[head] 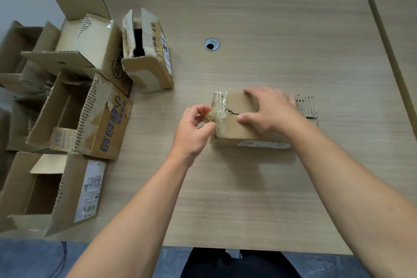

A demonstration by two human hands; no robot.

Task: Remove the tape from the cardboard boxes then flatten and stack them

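Head, left hand (194, 130) pinching tape (211, 116), box (240, 130) edge

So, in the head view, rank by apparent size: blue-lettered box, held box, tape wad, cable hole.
1. blue-lettered box
2. held box
3. cable hole and tape wad: look alike, unranked.

Bare forearms (140, 205), blk trousers (239, 264) at btm edge
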